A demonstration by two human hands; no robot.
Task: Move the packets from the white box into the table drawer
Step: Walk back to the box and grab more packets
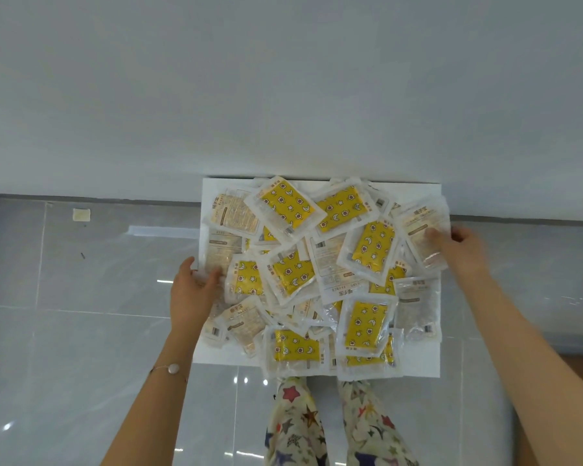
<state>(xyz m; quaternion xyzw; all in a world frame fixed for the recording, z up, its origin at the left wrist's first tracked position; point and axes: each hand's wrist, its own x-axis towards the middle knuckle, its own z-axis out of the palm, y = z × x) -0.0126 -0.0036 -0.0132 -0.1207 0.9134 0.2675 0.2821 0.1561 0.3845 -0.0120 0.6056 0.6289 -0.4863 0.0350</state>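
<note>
The single wide-angle head camera looks steeply down from near above the left hand (192, 294) and right hand (458, 250) gripping the white box (414, 190), with floor (81, 331) beneath the grip and wall (283, 95) beyond it.

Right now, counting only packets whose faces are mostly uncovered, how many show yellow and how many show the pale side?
Yellow packets: 7
Pale packets: 6
Total: 13
More lie partly buried in the white box, too hidden to count.
</note>
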